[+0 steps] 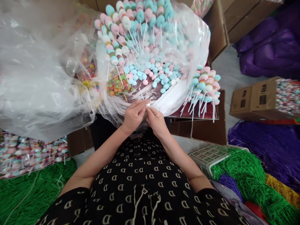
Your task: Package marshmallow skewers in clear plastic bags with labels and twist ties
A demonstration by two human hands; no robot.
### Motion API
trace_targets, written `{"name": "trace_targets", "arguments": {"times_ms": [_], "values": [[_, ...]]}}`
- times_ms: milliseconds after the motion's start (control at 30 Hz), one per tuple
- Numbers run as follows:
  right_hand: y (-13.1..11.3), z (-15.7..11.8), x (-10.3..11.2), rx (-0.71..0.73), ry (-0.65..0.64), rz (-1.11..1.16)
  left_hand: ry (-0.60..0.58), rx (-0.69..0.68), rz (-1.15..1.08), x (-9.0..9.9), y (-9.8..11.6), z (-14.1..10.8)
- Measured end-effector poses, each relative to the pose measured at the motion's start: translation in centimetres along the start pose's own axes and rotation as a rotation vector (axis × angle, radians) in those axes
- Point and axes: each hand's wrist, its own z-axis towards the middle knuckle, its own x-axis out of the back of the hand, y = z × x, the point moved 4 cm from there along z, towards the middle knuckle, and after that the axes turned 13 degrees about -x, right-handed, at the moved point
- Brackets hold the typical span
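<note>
My left hand [134,115] and my right hand [156,121] are together in front of my chest, their fingertips meeting on a small white candy [148,105] that is pinched between them. I cannot tell whether a stick already runs through it, because my fingers cover that part. Just beyond my right hand lies a flat sheaf of white lollipop sticks [164,104], close against the folds of a clear plastic bag [35,78]. Further out on the plastic, a loose pile of pastel blue, pink and white candies [150,73] spreads beside a smaller heap of multicoloured candy rings [118,84]. Finished candy skewers [131,28], stacks of pastel discs on white sticks, are heaped behind them. Another bunch of skewers [203,84] fans out to my right, its sticks hanging past the edge of a dark red board [194,116]. Further right, a cardboard box [262,100] lies on its side, packed with more skewers, above a mass of purple bead strands [262,147] and below purple plastic sacks [267,43]. A white plastic crate [208,157] sits near my right elbow, partly under green bead strands [239,168]. Down to my left are more green bead strands [30,197] and a pile of wrapped candy [30,154]. My black top [138,178] has a white pattern.
</note>
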Motion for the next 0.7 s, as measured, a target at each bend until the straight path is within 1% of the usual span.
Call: {"name": "trace_targets", "arguments": {"times_ms": [33, 100, 167, 200, 233, 300, 367, 433, 567, 633, 700], "values": [[-0.2, -0.1, 0.3, 0.008, 0.023, 0.04, 0.018, 0.01, 0.004, 0.4, -0.1, 0.1], [-0.5, -0.4, 0.8, 0.008, 0.053, 0.116, 0.079, 0.04, 0.041, 2.0, -0.9, 0.5], [-0.5, -0.8, 1.1, -0.009, 0.047, 0.156, 0.132, 0.1, 0.127, 4.0, -2.4, 1.0], [-0.4, -1.0, 1.3, -0.019, 0.046, 0.174, 0.139, 0.144, 0.18, 4.9, -3.5, 1.2], [-0.2, -1.1, 1.3, -0.027, 0.044, 0.193, 0.124, 0.191, 0.227, 5.7, -4.6, 1.4], [0.1, -1.3, 1.3, -0.04, 0.035, 0.223, 0.028, 0.263, 0.297, 6.6, -6.9, 2.0], [0.2, -1.4, 1.2, -0.041, 0.025, 0.242, -0.058, 0.302, 0.344, 6.6, -8.7, 2.5], [0.1, -1.5, 1.3, -0.03, 0.022, 0.258, -0.107, 0.305, 0.383, 6.1, -9.5, 2.9], [-0.5, -1.9, 2.1, -0.008, 0.057, 0.3, -0.124, 0.285, 0.426, 4.9, -9.2, 2.8], [-0.5, -2.0, 2.6, -0.008, 0.079, 0.309, -0.128, 0.288, 0.436, 4.8, -9.1, 2.6], [-0.5, -2.1, 3.0, -0.006, 0.093, 0.306, -0.14, 0.292, 0.437, 5.0, -9.5, 2.5]]}}
